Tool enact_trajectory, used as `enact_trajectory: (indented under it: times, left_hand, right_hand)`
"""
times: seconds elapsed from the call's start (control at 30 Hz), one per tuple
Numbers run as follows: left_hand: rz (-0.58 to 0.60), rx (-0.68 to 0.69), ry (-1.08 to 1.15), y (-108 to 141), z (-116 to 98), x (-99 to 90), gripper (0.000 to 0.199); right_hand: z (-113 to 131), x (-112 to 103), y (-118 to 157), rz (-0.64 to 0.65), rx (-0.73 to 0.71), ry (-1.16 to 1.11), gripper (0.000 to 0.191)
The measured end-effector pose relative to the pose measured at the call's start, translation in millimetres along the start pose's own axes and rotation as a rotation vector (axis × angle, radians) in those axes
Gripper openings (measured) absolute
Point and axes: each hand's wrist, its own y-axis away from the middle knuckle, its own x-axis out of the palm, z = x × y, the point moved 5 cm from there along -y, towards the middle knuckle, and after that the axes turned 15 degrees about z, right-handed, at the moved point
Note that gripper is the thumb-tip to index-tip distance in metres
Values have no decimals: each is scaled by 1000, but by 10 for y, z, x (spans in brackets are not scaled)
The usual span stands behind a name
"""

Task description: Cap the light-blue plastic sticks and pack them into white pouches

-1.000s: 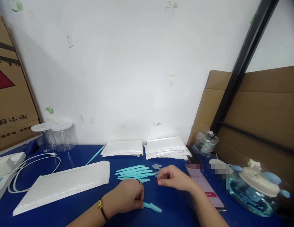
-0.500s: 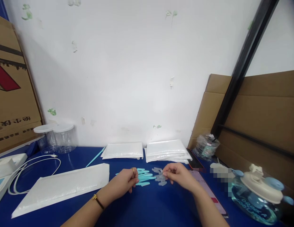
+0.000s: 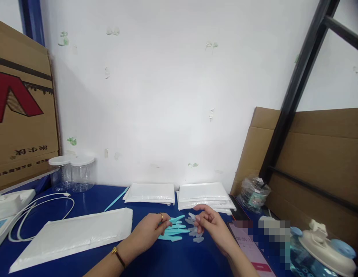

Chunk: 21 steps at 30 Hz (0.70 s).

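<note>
Several turquoise eyebrow razors (image 3: 174, 232) lie in a loose pile on the blue tabletop, their thin handles pointing left and right. My left hand (image 3: 154, 227) is at the pile's left side, its thumb and finger pinched on a turquoise razor (image 3: 179, 218). Just right of the pile is a column of small translucent blade caps (image 3: 198, 239). Over these caps, my right hand (image 3: 212, 223) pinches with thumb and fingers at a clear cap (image 3: 192, 216), partly hidden by the fingertips.
White padded mailers (image 3: 151, 192) and a second mailer stack (image 3: 204, 194) lie along the wall. A large mailer (image 3: 77, 234) is at left, near a white cable (image 3: 73, 207) and clear jars (image 3: 83, 175). A phone (image 3: 248, 246) and a water bottle (image 3: 325, 250) stand right.
The camera view has tilted up and shifted slightly. My right hand has lifted its index finger and turned a little at the caps. My left hand stays beside the razors, pinched on one.
</note>
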Motion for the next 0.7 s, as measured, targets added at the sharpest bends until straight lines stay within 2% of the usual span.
enact_trajectory:
  times: [0.23, 0.47, 0.7]
  left_hand:
    - [-38, 32, -45, 1, -9, -21, 41]
    - [-46, 34, -99, -8, 14, 18, 40]
    - [-36, 33, -135, -20, 44, 89, 40]
  right_hand:
    - [-23, 16, -2, 10, 30, -84, 36]
    - [-76, 71, -29, 20, 16, 12, 36]
    - [-61, 213, -33, 54, 41, 7, 38]
